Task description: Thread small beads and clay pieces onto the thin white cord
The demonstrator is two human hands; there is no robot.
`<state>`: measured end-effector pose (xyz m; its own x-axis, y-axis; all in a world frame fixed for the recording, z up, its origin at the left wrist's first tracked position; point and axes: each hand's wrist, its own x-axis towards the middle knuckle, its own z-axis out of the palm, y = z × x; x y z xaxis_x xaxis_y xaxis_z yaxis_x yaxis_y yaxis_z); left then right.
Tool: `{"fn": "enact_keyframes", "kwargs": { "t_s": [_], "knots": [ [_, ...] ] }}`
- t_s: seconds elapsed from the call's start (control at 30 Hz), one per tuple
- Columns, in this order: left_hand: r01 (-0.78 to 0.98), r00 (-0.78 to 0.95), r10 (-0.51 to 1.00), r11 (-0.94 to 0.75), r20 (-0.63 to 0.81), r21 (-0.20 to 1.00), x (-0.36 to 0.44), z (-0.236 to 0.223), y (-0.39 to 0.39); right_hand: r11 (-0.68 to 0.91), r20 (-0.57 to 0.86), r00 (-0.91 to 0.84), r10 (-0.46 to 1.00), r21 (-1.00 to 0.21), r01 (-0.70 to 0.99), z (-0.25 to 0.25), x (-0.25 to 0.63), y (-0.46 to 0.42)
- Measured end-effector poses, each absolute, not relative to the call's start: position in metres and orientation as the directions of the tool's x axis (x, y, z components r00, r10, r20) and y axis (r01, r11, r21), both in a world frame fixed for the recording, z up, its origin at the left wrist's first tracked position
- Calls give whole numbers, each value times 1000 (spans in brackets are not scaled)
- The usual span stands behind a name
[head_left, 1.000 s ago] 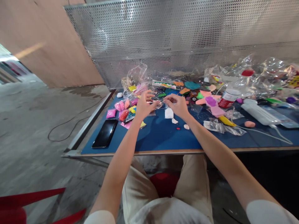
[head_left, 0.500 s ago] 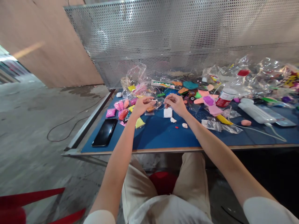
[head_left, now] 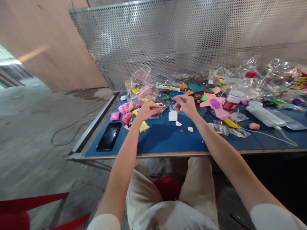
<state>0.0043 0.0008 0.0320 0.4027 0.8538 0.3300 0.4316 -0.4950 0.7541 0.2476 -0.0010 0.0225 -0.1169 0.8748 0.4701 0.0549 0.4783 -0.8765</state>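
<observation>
- Rising behind everything is a perforated metal panel point(head_left: 168, 41).
- Blue tabletop point(head_left: 165, 145) stretches before it, its far side heaped with clear wrappers point(head_left: 259, 80).
- Right hand point(head_left: 188, 106) hangs over the table, fingers bent toward the thumb; from here I can't tell what they pinch.
- Left hand point(head_left: 148, 111) faces it, well apart, fingers drawn in likewise, their grip unclear to me.
- Black phone point(head_left: 108, 136) lies flat near the left edge.
- Crinkled clear plastic point(head_left: 164, 108) sits between the hands, by the left fingertips.
- White block point(head_left: 173, 116) rests near the right hand.
- Red speck point(head_left: 182, 131) lies closer to the person.
</observation>
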Motion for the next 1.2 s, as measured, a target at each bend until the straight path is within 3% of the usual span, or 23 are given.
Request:
{"fn": "enact_keyframes", "kwargs": {
  "t_s": [0.33,0.47,0.7,0.8,0.97,1.03,1.1,1.2],
  "knots": [
    [499,335,874,-482,353,720,-1,27,7,424,420,-147,896,-906,-4,10,240,8],
    [513,299,861,-509,412,691,-1,27,7,434,427,-141,893,-901,19,9,241,9],
    [550,312,859,-512,407,659,-2,30,6,285,282,-83,956,-958,37,6,237,10],
    [531,277,844,-533,460,658,-1,32,2,318,316,-46,948,-945,70,6,234,9],
    [384,35,826,-530,562,756,1,36,-1,500,545,74,835,-807,314,5,233,10],
    [271,-135,810,-523,570,808,2,36,2,491,563,-2,826,-718,494,8,232,15],
    [139,-280,795,-521,538,842,2,34,7,482,501,-191,844,-552,681,14,229,21],
    [20,-391,795,-496,464,868,-1,31,14,488,280,-419,864,-255,835,28,223,32]
  ]
}}
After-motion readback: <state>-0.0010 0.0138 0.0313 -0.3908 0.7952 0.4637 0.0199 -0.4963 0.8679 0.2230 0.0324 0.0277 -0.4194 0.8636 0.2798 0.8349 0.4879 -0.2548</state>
